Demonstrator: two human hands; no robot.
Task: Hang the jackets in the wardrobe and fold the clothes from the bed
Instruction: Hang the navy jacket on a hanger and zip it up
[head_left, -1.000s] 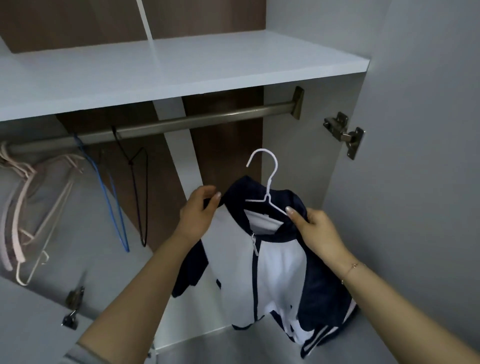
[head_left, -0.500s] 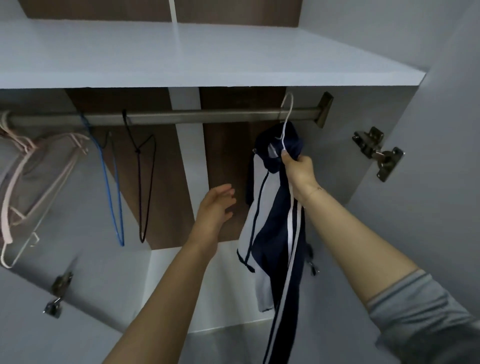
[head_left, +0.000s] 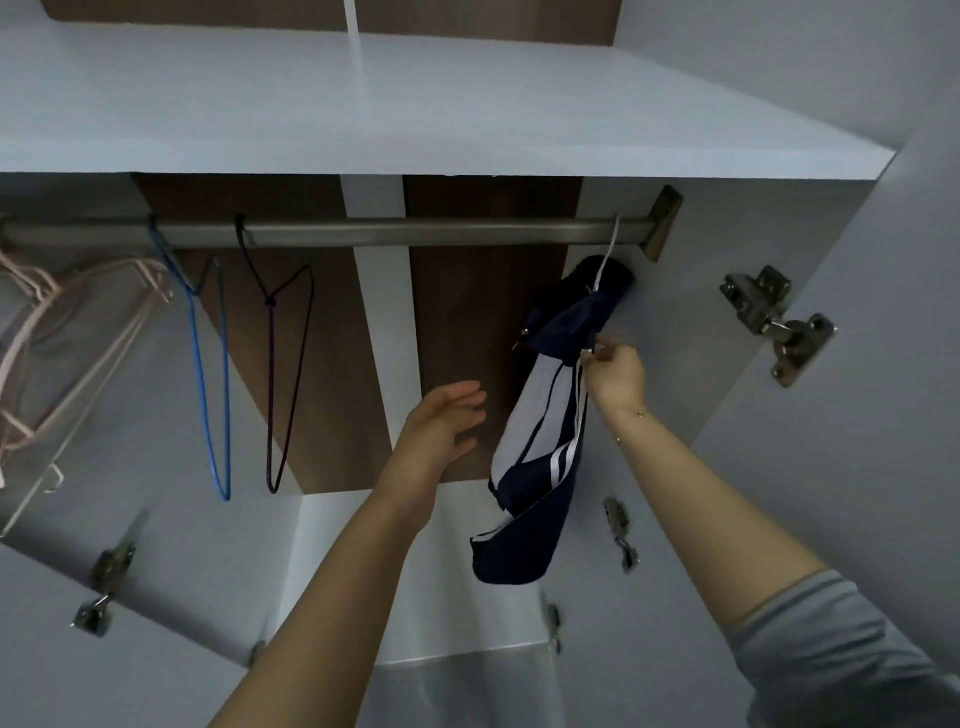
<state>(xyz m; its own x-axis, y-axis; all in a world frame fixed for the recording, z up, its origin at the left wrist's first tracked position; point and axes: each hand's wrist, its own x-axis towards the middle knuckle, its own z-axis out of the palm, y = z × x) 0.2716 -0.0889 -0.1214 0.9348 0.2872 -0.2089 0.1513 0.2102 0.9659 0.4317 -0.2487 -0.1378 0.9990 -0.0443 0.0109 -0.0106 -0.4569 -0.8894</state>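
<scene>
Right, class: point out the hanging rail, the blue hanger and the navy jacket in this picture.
rail (head_left: 415, 229): head view, on the bare middle stretch of the bar.
blue hanger (head_left: 200, 364): head view, on its left wire arm.
navy jacket (head_left: 524, 551): head view, on the dark lower fabric.

Grey sleeve (head_left: 831, 649), thin wrist bracelet (head_left: 631, 423)
</scene>
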